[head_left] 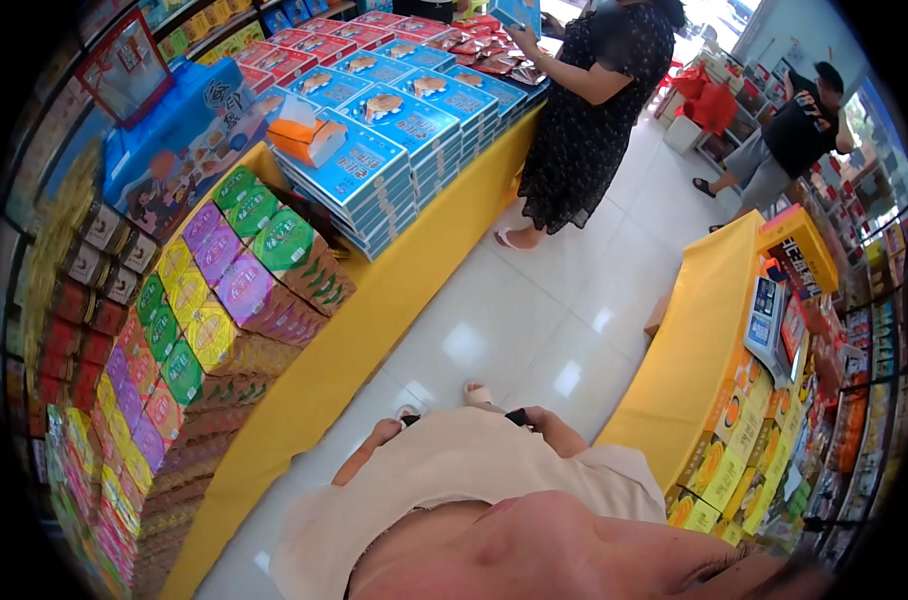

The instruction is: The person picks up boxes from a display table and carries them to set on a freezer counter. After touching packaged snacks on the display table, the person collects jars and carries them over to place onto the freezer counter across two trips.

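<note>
My left hand [382, 433] hangs low in front of my pale shirt, at its left side. Its fingers look curled round a small black thing [411, 421], mostly hidden by the shirt. On the other side, my right hand [546, 421] is also held low, with its fingers closed about another small black thing [517, 416] whose kind I cannot make out. Both hands are apart from the counters. Beyond them my sandalled feet [480, 391] stand on the tiled floor [494, 310].
A yellow-draped counter [394, 320] on the left bears colourful boxes [244, 285] and blue boxes [374, 105]. A person [599, 110] in a dark dress stands beside it, holding a blue box. Another yellow counter [674, 370] holds a scale [766, 325]. Farther back is another person [804, 125].
</note>
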